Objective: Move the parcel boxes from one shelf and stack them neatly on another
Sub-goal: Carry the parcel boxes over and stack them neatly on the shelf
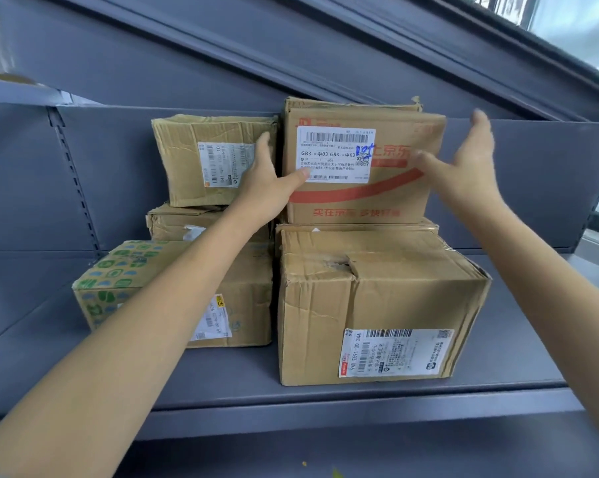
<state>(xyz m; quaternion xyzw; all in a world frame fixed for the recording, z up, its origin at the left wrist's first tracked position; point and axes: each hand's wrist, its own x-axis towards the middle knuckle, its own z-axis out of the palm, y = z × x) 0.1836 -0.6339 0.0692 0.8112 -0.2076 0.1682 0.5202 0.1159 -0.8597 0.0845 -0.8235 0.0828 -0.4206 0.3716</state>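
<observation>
From the head view, I had both arms stretched toward the red-printed parcel box (362, 160), which sat on top of the big plain carton (380, 305) on the grey shelf (325, 395). My left hand (269, 188) lay with straight fingers against that box's left edge, thumb on its white label (336, 154). My right hand (463, 163) hovered just off its right side, fingers spread and holding nothing. To lift well, I judged I should press both palms flat on opposite sides and low, then draw it straight out, since the creased box (215, 158) left of it stood close and might drag along.
</observation>
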